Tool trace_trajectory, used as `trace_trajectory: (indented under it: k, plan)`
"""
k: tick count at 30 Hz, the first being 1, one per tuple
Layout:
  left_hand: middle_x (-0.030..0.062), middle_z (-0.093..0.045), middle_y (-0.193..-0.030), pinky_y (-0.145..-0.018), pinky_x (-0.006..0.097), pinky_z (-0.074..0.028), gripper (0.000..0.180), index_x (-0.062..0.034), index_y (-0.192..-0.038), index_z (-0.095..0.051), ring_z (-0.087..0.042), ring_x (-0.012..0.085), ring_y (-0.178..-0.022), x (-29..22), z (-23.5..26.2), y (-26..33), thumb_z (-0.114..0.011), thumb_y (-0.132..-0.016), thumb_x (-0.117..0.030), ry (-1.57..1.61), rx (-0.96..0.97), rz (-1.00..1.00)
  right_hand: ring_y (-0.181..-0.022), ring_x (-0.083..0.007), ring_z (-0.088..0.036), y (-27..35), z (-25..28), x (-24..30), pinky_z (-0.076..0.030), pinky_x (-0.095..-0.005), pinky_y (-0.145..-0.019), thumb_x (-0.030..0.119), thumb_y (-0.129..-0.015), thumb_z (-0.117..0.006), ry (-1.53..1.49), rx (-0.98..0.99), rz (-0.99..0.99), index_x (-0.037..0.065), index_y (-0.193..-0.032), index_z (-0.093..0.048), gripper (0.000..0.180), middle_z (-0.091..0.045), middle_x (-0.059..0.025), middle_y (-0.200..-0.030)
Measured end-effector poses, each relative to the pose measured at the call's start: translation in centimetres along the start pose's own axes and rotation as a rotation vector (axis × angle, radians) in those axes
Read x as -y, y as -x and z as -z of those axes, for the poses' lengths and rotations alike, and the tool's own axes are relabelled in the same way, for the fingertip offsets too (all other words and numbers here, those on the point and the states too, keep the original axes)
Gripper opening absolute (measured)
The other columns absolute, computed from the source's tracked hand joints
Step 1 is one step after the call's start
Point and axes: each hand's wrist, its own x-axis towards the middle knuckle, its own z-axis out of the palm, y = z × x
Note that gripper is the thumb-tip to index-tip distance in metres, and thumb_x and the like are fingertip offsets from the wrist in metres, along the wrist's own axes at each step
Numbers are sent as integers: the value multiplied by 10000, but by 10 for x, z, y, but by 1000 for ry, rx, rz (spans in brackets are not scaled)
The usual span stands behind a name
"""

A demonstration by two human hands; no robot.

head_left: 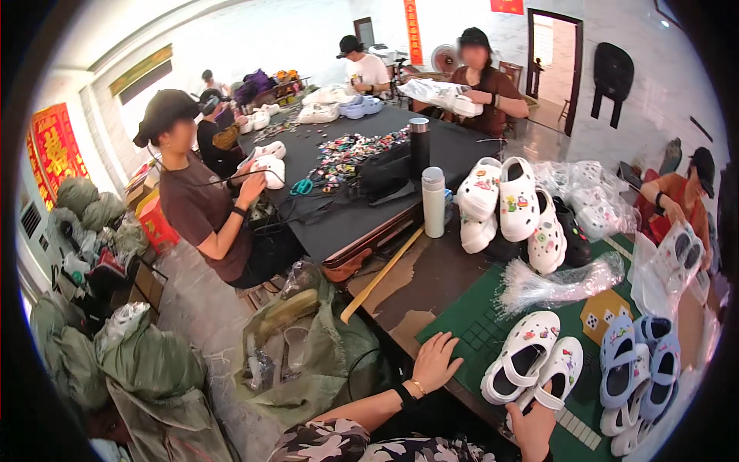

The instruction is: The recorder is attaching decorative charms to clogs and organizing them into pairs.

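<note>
A pair of white clogs with colourful charms stands side by side on the green mat [454, 319] in front of me. My right hand [533, 430] grips the heel end of the nearer right clog [564, 369], thumb by its strap; some of the fingers are hidden. The left clog [531, 346] touches it. My left hand [436, 362] lies flat at the mat's near edge, fingers spread, holding nothing. A bundle of clear plastic strips [558, 285] lies beyond the pair, and blue clogs [618, 362] are stacked to the right.
Several white clogs [517, 196] are piled beyond the mat, near a white bottle [433, 202] and a black bottle [419, 150]. A yellow stick [382, 276] lies along the table edge. An open green sack [300, 369] stands left. Co-workers [208, 192] handle clogs around the dark table [308, 219].
</note>
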Motion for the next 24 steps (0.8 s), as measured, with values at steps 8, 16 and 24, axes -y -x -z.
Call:
trace_trajectory:
  k: [8,16,24]
  plan:
    - [147,-521,-1324,-1038,466,-372,462,-76,-1237,-567,-453,351,-1260,-3,-3,-6,-659,-850,-311,-14,-19,-13,-972,-444,-625,-45,-28,-25,-493,-475,-836,273,-810,-703,98,-258,140,-11,-1154,-596,459,-657,-248,-1039]
    - [163,-519,-1322,-1057,459,-364,448,-56,-1224,-569,-449,352,-1265,-3,-1,-4,-645,-858,-303,-11,-28,-21,-1026,-398,-600,-68,-29,-12,-464,-465,-883,235,-815,-695,103,-391,244,8,-1127,-637,390,-651,-216,-1063]
    - [161,-549,-1275,-1017,464,-394,414,-62,-1162,-597,-484,356,-1229,-5,1,4,-674,-819,-281,6,-71,-59,-949,-363,-615,-73,-6,-76,-479,-444,-825,222,-803,-694,188,-528,611,30,-1097,-651,354,-656,-180,-984]
